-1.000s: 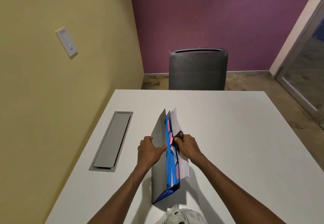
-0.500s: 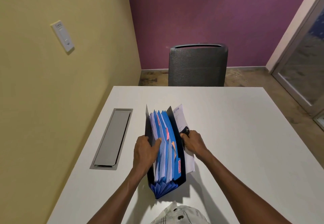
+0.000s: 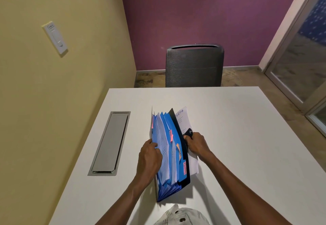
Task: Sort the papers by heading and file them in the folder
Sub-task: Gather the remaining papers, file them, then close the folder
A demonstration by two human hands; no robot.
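Filing looks well advanced: an expanding blue folder (image 3: 169,154) stands upright on the white counter (image 3: 238,136) between both hands, its pockets already holding papers marked with pink tabs (image 3: 171,135). Left hand (image 3: 150,157) grips the folder's near-left edge, spreading the pockets. Right hand (image 3: 196,145) holds the dark back cover and one loose sheet (image 3: 183,119) behind it, seemingly not yet filed.
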